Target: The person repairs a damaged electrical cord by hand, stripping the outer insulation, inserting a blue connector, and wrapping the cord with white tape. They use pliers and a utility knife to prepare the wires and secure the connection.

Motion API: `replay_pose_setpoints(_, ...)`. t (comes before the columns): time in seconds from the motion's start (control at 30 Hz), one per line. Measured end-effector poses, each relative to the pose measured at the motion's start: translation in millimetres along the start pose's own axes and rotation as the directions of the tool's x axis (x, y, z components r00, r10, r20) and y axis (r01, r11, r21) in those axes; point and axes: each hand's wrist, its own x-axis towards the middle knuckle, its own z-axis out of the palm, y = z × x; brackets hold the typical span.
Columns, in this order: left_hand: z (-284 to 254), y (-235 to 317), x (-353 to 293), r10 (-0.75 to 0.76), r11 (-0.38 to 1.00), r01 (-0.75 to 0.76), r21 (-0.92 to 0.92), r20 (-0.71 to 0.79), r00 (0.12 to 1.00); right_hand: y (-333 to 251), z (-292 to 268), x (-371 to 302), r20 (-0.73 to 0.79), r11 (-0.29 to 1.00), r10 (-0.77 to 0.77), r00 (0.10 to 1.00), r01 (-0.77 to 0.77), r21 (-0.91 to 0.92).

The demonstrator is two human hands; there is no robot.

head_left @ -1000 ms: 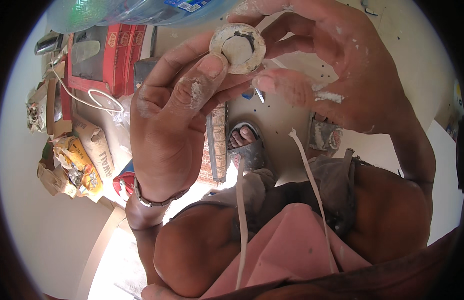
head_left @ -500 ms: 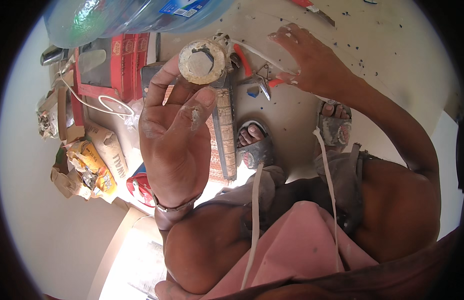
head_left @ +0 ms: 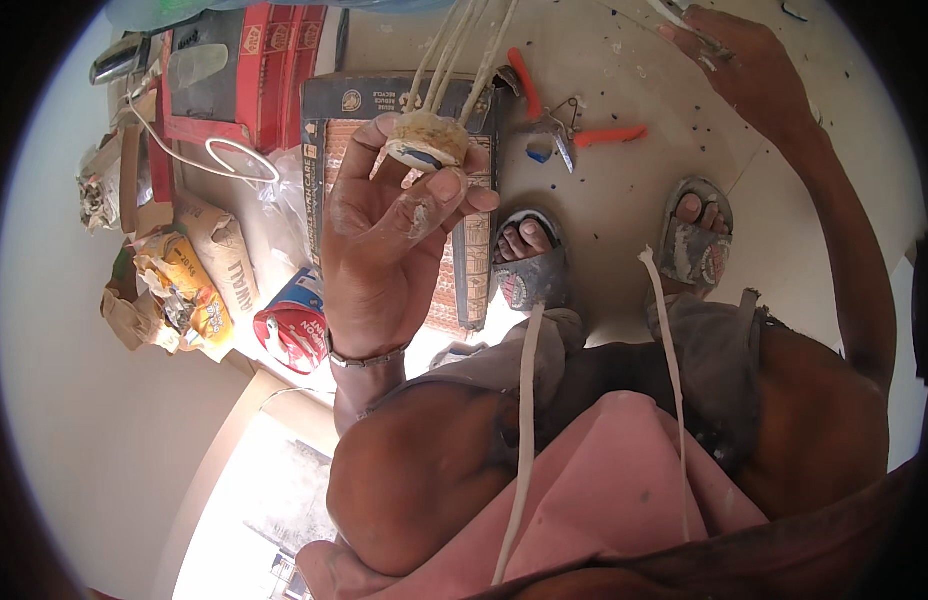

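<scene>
My left hand [head_left: 394, 225], with a bracelet at the wrist, grips a round, dirty-white fitting [head_left: 427, 140] between thumb and fingers. Several pale cables [head_left: 442, 60] run up from the fitting and out past the top edge. At the upper right, my right hand [head_left: 739, 60] is closed with its fingertips pinched on a thin white cable [head_left: 672, 12]. Pale dust or plaster marks both hands. Below and between them, a pair of pliers [head_left: 562, 140] with orange-red handles lies spread on the floor.
A cardboard box [head_left: 474, 260] lies behind my left hand. Further left are red boxes [head_left: 274, 75], a coiled white cord [head_left: 229, 165], paper packaging [head_left: 194, 290] and a red-and-blue can [head_left: 292, 325]. Small dark scraps dot the floor. Two white drawstrings [head_left: 524, 440] hang before my knees.
My left hand has shifted right and tipped the fitting, so its side and cables show. The right hand has moved up and right, farther from it. The pliers are now fully visible.
</scene>
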Motion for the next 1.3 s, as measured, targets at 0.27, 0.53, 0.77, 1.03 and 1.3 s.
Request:
replay_pose_setpoints(0.27,-6,-34,8,-0.062,0.875,0.008,0.484,0.095,0.994,16,-3,25,0.305,0.982,-0.13,0.943,0.165,-0.091)
replay_pose_setpoints(0.53,-5,-54,8,-0.209,0.811,0.109,0.575,0.11,0.972,28,6,12,0.246,0.981,-0.096,0.964,0.134,-0.141)
replay_pose_setpoints(0.77,0,-52,9,-0.064,0.711,-0.02,0.703,0.093,0.994,36,20,11,0.291,0.992,0.099,0.952,-0.119,0.051)
replay_pose_setpoints(1.03,14,-38,12,-0.298,0.868,0.29,0.402,-0.044,0.953,22,23,5,0.29,0.98,0.196,0.937,-0.201,-0.013)
replay_pose_setpoints(1.3,8,-47,8,-0.15,0.805,0.084,0.587,0.064,0.987,-18,29,-16,0.099,0.984,0.162,0.982,-0.168,0.062)
